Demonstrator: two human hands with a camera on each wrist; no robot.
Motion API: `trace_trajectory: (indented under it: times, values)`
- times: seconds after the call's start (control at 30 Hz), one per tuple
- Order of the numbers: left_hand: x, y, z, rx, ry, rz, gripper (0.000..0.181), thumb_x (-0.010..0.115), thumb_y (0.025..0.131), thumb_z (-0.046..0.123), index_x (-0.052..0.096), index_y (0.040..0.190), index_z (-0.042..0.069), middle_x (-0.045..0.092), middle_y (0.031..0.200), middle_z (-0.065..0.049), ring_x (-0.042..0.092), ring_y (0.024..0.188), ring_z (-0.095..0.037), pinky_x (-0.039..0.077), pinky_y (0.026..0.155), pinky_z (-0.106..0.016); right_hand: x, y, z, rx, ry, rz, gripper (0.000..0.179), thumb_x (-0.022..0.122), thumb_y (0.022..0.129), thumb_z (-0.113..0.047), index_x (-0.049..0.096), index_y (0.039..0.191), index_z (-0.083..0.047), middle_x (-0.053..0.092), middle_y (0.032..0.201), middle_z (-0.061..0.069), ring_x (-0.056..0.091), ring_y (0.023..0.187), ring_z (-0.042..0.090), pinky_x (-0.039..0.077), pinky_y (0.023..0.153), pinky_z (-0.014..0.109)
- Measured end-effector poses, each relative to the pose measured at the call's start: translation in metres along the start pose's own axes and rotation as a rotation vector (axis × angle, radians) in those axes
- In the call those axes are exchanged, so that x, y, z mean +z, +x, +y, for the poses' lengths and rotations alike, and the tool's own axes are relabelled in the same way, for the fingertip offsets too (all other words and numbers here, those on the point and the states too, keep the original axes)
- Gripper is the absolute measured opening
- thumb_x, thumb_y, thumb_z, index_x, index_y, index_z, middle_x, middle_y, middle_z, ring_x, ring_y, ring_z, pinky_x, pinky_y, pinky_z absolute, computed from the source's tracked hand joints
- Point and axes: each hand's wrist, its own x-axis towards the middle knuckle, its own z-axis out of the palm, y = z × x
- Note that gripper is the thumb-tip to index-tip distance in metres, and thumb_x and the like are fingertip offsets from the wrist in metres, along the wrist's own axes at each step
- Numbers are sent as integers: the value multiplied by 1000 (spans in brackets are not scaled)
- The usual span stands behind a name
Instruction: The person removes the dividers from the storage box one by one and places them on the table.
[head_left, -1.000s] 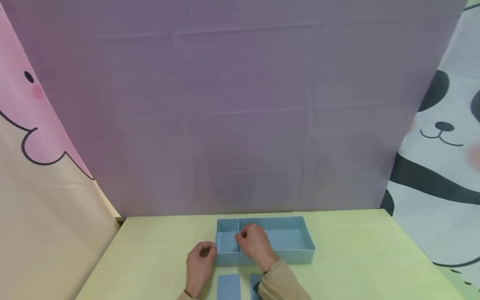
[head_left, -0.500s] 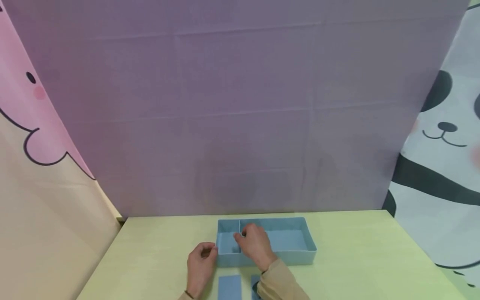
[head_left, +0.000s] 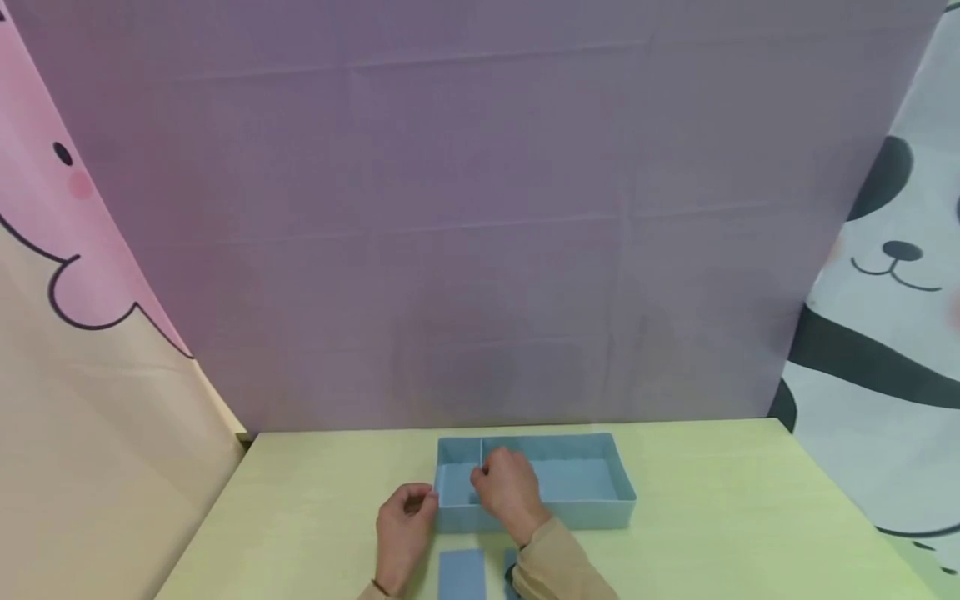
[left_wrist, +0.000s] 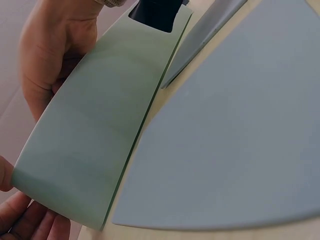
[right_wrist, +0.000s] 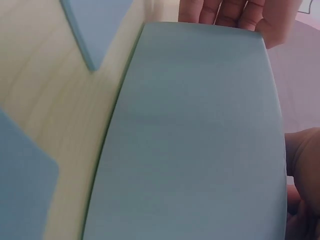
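A shallow light-blue box [head_left: 577, 514] stands on the table, its upright divider [head_left: 482, 451] making a small left compartment and a long right one. My right hand [head_left: 512, 492] reaches over the front wall, thumb and fingers pinching at the divider; their tips are partly hidden. At the left end my left hand [head_left: 405, 529] holds the box corner. In the left wrist view its fingers [left_wrist: 35, 220] lie against the end wall, with the thumb at the upper corner. The front wall [right_wrist: 190, 130] fills the middle of the right wrist view.
Flat on the pale table [head_left: 712, 500], just in front of the box, lie a blue panel [head_left: 461, 575] and a second panel [head_left: 511, 560] partly covered by the right sleeve [head_left: 562, 567]. Behind the table hangs a purple cloth [head_left: 487, 250].
Half a second ago a small gap showed between my right thumb and forefinger; now they are closer together at the divider. My left hand keeps its place on the box corner.
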Motion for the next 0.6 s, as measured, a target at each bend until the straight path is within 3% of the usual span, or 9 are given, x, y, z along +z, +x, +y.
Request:
trace_trajectory:
  times: [0.27, 0.6]
  values:
    - [1, 1, -1, -2, 10, 3, 7, 69, 83, 5, 68, 90, 3, 67, 84, -6, 63, 77, -16, 50, 70, -26, 2, 0, -2, -21, -38, 58, 45, 63, 76, -13, 34, 42, -19, 25, 39, -12, 29, 38, 9, 23, 39, 27]
    - [1, 1, -1, 3, 8, 11, 6, 69, 82, 4, 68, 89, 3, 67, 83, -6, 63, 77, -16, 50, 70, -26, 6, 2, -1, -48, -51, 108, 44, 62, 72, -10, 32, 42, -20, 22, 41, -12, 25, 38, 8, 22, 39, 27]
